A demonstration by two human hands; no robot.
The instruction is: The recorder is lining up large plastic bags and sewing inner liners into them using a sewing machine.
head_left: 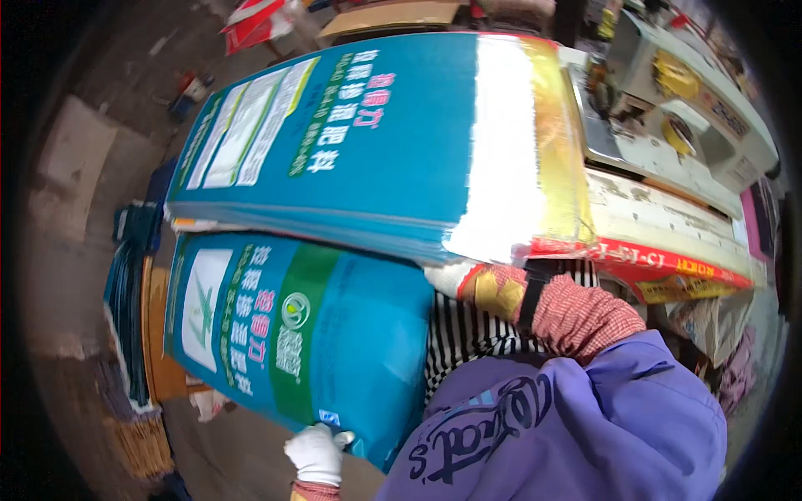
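A blue-green woven fertilizer sack (359,334) with a green band hangs flat over the near side of the table, tilted toward me. My left hand (316,452), in a white glove, pinches its lower edge, the thumb lying on top. My right hand (455,279), also in a white glove, is closed at the sack's upper right corner, just under the edge of a stack; its fingertips are partly hidden. Beyond it lies a thick stack of flat blue sacks (401,142) with white and yellow ends.
An industrial sewing machine (693,100) stands at the right, beside the stack. A red and yellow printed sack (668,269) covers the table's near right edge. Dark blue folded material (129,309) and a bundle of brown bristles (142,447) are at the left. A brown cardboard piece (393,17) lies behind.
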